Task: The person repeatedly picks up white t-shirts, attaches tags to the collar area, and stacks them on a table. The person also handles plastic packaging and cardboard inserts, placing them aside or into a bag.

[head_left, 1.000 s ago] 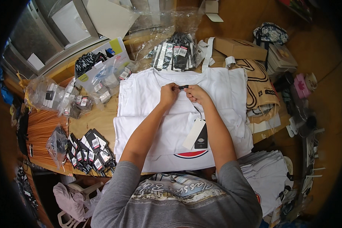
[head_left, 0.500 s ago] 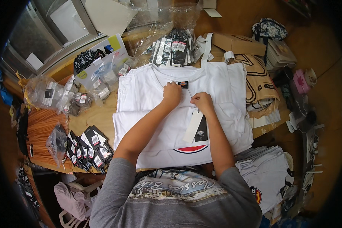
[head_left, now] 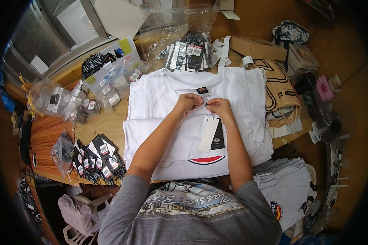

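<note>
A stack of white T-shirts (head_left: 163, 141) lies before me, the top one with its collar at the far side. A small black neck label (head_left: 202, 91) shows inside that collar, and a thin dark string (head_left: 207, 98) runs from it. My right hand (head_left: 221, 109) pinches this string, with a black hang tag (head_left: 218, 136) and a white hang tag (head_left: 208, 135) dangling below onto the shirt. Close beside it, my left hand (head_left: 189, 103) is closed in a pinch just below the label. What its fingertips hold is too small to make out.
Loose black hang tags (head_left: 100, 157) are heaped on the table to the left. Behind them stand plastic-bagged tags (head_left: 55, 100) and a white box (head_left: 129, 61). More tags in clear plastic (head_left: 188, 53) lie at the back. Folded shirts (head_left: 284, 188) are piled lower right.
My left hand has come off the neck label and moved slightly right and toward me, close to the right hand. The label now shows more fully. The right hand still pinches the string.
</note>
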A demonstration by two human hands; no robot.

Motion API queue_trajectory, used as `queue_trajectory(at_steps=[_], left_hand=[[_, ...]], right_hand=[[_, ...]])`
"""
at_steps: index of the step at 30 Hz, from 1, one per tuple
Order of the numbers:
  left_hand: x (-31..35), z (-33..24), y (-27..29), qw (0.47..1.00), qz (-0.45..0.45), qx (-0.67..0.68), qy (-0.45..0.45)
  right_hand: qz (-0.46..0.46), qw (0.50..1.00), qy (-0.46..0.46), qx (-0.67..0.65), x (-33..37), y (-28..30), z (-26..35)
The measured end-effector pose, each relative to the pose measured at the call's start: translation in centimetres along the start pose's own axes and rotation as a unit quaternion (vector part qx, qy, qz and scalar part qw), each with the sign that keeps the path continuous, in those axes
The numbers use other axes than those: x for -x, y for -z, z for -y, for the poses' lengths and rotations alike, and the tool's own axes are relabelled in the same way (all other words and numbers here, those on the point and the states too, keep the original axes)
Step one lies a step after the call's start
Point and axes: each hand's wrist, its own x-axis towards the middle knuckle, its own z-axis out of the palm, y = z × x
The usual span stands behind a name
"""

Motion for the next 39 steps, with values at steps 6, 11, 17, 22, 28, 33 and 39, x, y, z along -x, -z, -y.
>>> queue_trajectory(at_steps=[6,11,17,22,28,33,39], left_hand=[[0.4,0.5,-0.7,0.999,-0.010,-0.004,-0.052],[0.2,0.8,-0.8,0.993,-0.001,-0.067,-0.097],[0.0,1.1,-1.0,0.993,-0.005,-0.064,-0.101],[-0.3,0.8,-0.3,0.993,0.055,-0.093,-0.049],[-1.0,0.3,0.1,0.989,0.063,-0.065,0.114],[-2.2,0.0,0.9,0.973,0.128,-0.121,0.147],[-2.8,-0.9,1.3,0.949,0.187,-0.180,0.179]], right_hand=[[0.000,1.000,0.009,-0.013,0.2,-0.3,0.1],[-0.002,1.000,0.000,-0.018,0.1,-0.3,-0.3],[-0.008,1.000,0.011,-0.023,0.1,-0.5,-0.7],[-0.013,1.000,0.017,-0.020,0.1,-0.4,-1.0],[-0.010,0.997,0.056,0.050,0.4,-0.6,-1.3],[-0.002,0.995,0.058,0.078,0.6,-0.6,-1.5],[0.009,0.992,0.079,0.098,0.7,-0.9,-1.4]])
